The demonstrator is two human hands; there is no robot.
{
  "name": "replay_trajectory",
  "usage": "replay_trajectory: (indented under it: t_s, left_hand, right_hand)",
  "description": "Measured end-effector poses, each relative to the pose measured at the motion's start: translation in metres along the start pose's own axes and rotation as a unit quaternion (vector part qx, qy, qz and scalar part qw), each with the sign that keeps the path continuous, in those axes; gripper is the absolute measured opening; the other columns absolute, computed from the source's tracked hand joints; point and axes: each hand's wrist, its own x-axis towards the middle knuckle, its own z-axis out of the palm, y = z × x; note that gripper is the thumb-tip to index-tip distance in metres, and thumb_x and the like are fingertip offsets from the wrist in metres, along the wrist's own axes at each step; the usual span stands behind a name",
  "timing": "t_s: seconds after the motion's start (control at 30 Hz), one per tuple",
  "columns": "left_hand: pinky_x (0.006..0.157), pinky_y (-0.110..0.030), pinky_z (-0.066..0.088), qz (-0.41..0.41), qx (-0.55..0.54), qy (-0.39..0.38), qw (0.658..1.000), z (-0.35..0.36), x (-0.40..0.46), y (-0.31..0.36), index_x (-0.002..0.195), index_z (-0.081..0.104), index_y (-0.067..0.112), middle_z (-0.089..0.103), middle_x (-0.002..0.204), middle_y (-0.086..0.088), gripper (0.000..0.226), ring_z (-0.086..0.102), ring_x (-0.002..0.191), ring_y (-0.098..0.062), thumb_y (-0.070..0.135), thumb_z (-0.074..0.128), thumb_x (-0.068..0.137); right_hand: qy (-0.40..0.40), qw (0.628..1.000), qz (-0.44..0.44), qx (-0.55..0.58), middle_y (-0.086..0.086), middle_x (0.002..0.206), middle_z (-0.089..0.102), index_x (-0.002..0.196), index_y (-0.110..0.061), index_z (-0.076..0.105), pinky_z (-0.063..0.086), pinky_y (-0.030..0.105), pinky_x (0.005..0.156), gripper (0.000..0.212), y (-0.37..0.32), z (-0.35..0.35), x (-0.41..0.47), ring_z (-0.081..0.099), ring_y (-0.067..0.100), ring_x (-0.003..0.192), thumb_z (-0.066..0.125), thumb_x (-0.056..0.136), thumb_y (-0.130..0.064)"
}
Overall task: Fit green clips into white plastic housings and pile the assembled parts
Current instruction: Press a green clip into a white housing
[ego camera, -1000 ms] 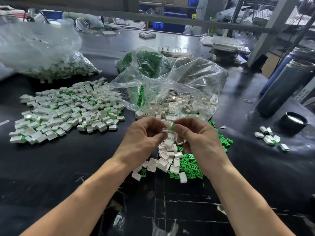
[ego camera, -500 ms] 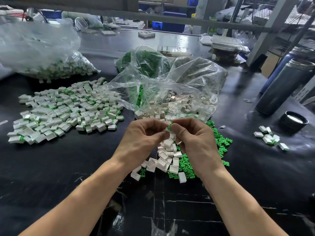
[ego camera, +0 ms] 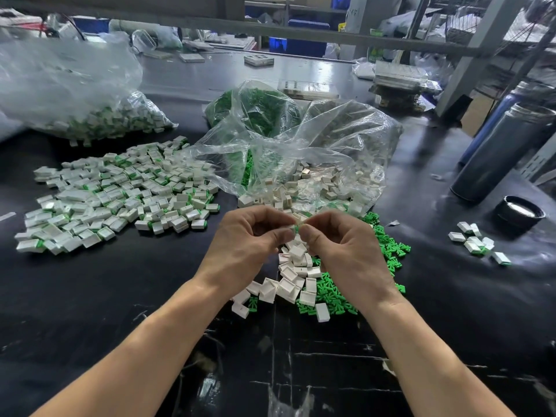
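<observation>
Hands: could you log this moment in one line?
left hand pinching part | right hand pinching it too | assembled pile at left

Factory workbench (ego camera: 90,296), bagged parts (ego camera: 99,121)

The person's left hand (ego camera: 246,245) and right hand (ego camera: 346,251) are bare, with no gloves, rings or watch showing. Both forearms are uncovered from wrist to the frame's lower edge. Fingernails are short and plain.

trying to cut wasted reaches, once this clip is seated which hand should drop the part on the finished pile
Left, probably. The finished pile lies on the left hand's side; the right hand would cross over, and sits nearer the loose green clips.
</observation>
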Motion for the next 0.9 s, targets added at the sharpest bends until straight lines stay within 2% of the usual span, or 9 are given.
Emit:
replay_trajectory:
  t_s: [0.1,0.23,0.3,0.4,0.53,0.6,0.73,0.83,0.9]
  left_hand:
    - [0.07,-0.018,0.056,0.004,0.013,-0.005,1.0,-0.002,0.001,-0.002,0.092,0.077,0.017,0.077,0.086,0.005,0.012,0.071,0.079,-0.006,0.006,0.078,0.087]
    - [0.071,-0.023,0.059,-0.001,0.019,-0.001,1.0,-0.002,0.002,-0.005,0.089,0.077,0.017,0.076,0.085,0.004,0.014,0.07,0.079,-0.007,0.003,0.076,0.088]
    - [0.071,-0.026,0.059,-0.014,0.006,0.011,1.0,-0.001,0.003,-0.006,0.088,0.077,0.017,0.076,0.084,0.002,0.014,0.069,0.078,-0.009,0.003,0.077,0.088]
    - [0.066,-0.021,0.056,-0.025,-0.031,0.03,0.999,0.001,0.003,-0.006,0.084,0.079,0.019,0.077,0.082,-0.001,0.016,0.069,0.074,-0.008,0.004,0.077,0.087]
    - [0.063,-0.02,0.057,-0.038,-0.085,0.045,0.995,0.004,0.0,-0.002,0.079,0.081,0.022,0.077,0.079,-0.001,0.02,0.07,0.069,-0.008,0.003,0.077,0.085]
    - [0.062,-0.021,0.057,-0.047,-0.103,0.056,0.992,0.008,-0.001,-0.002,0.079,0.08,0.019,0.076,0.076,0.0,0.018,0.07,0.068,-0.009,0.003,0.078,0.085]
    - [0.058,-0.02,0.056,-0.057,-0.136,0.078,0.986,0.013,-0.002,0.0,0.076,0.078,0.016,0.076,0.075,-0.002,0.018,0.068,0.062,-0.01,0.0,0.077,0.083]
    - [0.057,-0.022,0.056,-0.067,-0.153,0.079,0.983,0.013,-0.001,0.0,0.071,0.079,0.017,0.077,0.075,-0.003,0.022,0.068,0.06,-0.011,-0.001,0.077,0.083]
    - [0.059,-0.026,0.059,-0.078,-0.163,0.078,0.98,0.014,0.0,0.0,0.07,0.081,0.019,0.077,0.076,-0.004,0.023,0.068,0.062,-0.013,0.0,0.077,0.082]
  right_hand:
    - [-0.03,0.998,-0.007,-0.059,-0.008,0.078,0.069,0.091,-0.026,0.072,0.049,0.022,0.063,0.005,0.0,-0.004,0.0,0.059,0.002,0.067,0.074,0.096,-0.027]
    - [-0.036,0.995,-0.02,-0.095,-0.019,0.076,0.066,0.087,-0.03,0.07,0.045,0.015,0.059,0.01,0.0,-0.003,0.0,0.057,-0.001,0.065,0.072,0.096,-0.027]
    - [-0.021,0.996,-0.032,-0.086,-0.015,0.077,0.068,0.088,-0.029,0.07,0.05,0.021,0.061,0.01,0.0,0.002,-0.001,0.06,0.003,0.066,0.072,0.097,-0.025]
    - [0.011,0.999,-0.03,-0.044,-0.004,0.075,0.07,0.089,-0.026,0.072,0.058,0.036,0.064,0.008,-0.001,0.008,-0.002,0.067,0.016,0.069,0.073,0.096,-0.022]
    - [0.035,0.999,-0.028,0.006,-0.006,0.073,0.072,0.089,-0.021,0.072,0.053,0.02,0.056,0.008,-0.003,0.013,-0.004,0.069,0.012,0.06,0.073,0.096,-0.016]
    - [0.049,0.998,-0.029,0.005,-0.006,0.074,0.073,0.09,-0.018,0.072,0.052,0.019,0.054,0.007,-0.003,0.015,-0.006,0.07,0.012,0.058,0.074,0.096,-0.015]
    - [0.079,0.996,-0.041,-0.003,-0.003,0.076,0.073,0.092,-0.015,0.072,0.061,0.035,0.058,0.005,-0.006,0.02,-0.008,0.072,0.017,0.061,0.073,0.096,-0.013]
    - [0.086,0.995,-0.048,-0.012,-0.001,0.077,0.073,0.092,-0.015,0.072,0.062,0.048,0.063,0.005,-0.006,0.023,-0.009,0.073,0.023,0.066,0.072,0.097,-0.014]
    - [0.079,0.996,-0.037,0.005,0.0,0.077,0.073,0.09,-0.018,0.071,0.063,0.048,0.064,0.008,-0.006,0.024,-0.009,0.073,0.023,0.067,0.072,0.097,-0.013]
